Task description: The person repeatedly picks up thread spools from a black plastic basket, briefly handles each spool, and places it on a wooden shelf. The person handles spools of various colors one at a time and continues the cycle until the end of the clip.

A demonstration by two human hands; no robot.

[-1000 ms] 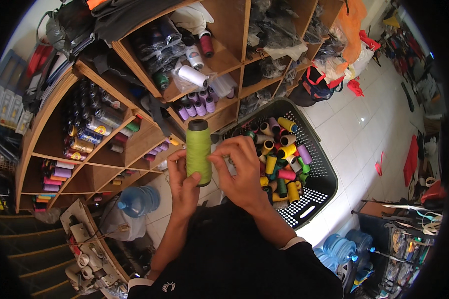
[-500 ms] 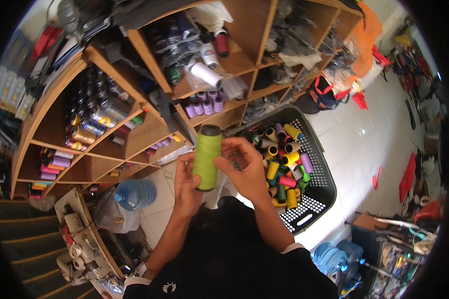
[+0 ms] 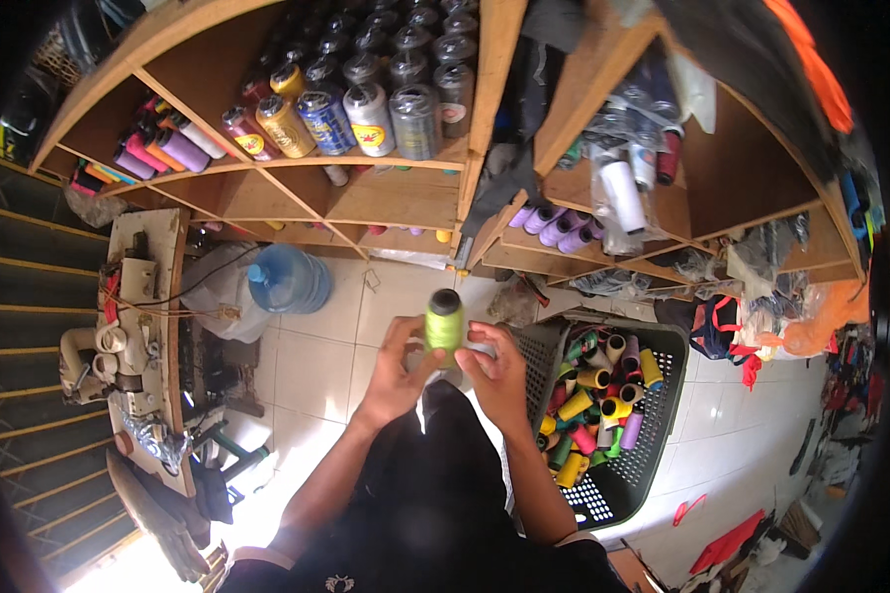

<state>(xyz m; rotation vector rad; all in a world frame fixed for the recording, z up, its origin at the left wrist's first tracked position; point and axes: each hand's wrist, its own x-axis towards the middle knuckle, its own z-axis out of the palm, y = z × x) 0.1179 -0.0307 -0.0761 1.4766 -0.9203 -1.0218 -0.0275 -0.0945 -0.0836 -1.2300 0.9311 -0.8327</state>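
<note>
The left hand point(image 3: 396, 374) closes thumb and fingers on an upright lime-green spool point(image 3: 445, 334) near centre; the right hand point(image 3: 498, 374) curls at its right, grip unclear. Far left, shelved spools point(image 3: 368, 114) wear yellow-and-red labels point(image 3: 370, 137); a pale emblem point(image 3: 339, 584) marks the dark shirt point(image 3: 415, 571).

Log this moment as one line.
left hand: holding lime-green cylindrical thread spool; right hand: beside spool, contact unclear; dark-green perforated plastic basket: at right, holding multicoloured spools
</note>
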